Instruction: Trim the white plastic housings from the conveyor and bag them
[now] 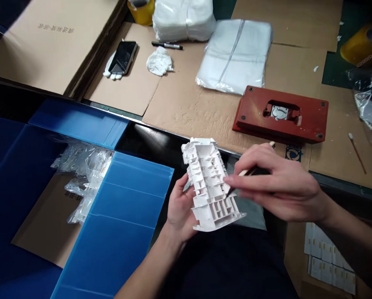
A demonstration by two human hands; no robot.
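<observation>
Here we go: the left hand [181, 211] cradles a white ribbed plastic moulding [209, 182] just past the bench's near edge, while the right hand [276, 182] pinches a slim wood-handled tool [243, 172], its dark tip right at the ribs! Behind them, a red rectangular block [281, 116] sits on brown cardboard [186, 99]; a blue corrugated plastic sheet [123, 207] lies left.

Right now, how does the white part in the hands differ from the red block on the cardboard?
The white molded plastic part is held up in the left hand, while the red fixture lies flat on the cardboard. The part is an open grid of ribs; the fixture is a solid-looking slab with one central cutout. Both are elongated, roughly rectangular shapes.
</observation>
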